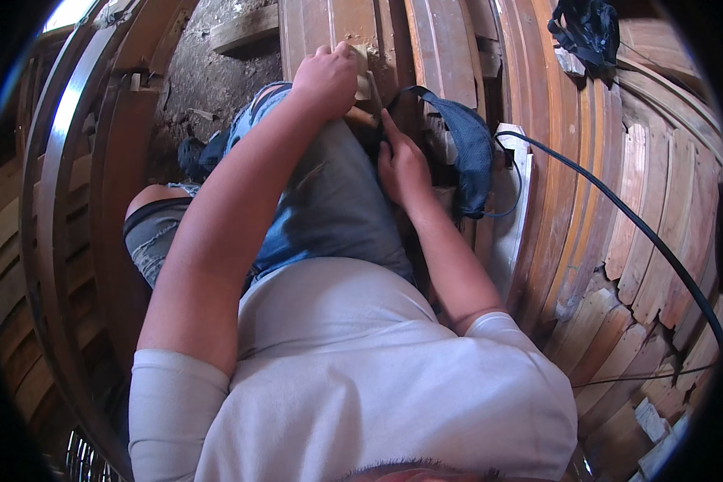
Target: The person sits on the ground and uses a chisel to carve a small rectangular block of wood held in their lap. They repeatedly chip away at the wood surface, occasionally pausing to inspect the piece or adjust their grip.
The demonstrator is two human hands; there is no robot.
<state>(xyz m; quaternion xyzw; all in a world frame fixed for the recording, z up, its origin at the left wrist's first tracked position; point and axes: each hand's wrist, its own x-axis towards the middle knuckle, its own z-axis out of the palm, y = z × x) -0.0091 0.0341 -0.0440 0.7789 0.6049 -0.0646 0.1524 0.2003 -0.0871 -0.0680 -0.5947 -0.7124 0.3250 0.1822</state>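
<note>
"At the brown plank (353, 22)?"
"The left hand (327, 80) is curled, grip unclear; by the right hand (402, 165), a slim tool (375, 92) is held, aimed along it."
"The pale wood piece (362, 68)?"
"Seen over the plank, left hand nearest."

Pale wood piece (362, 61): small, light tan, partly hidden from me.
Slim tool (374, 91): straight, narrow, greyish; slants up-left, far end close beside the pale wood piece; contact I can't make out.
</note>
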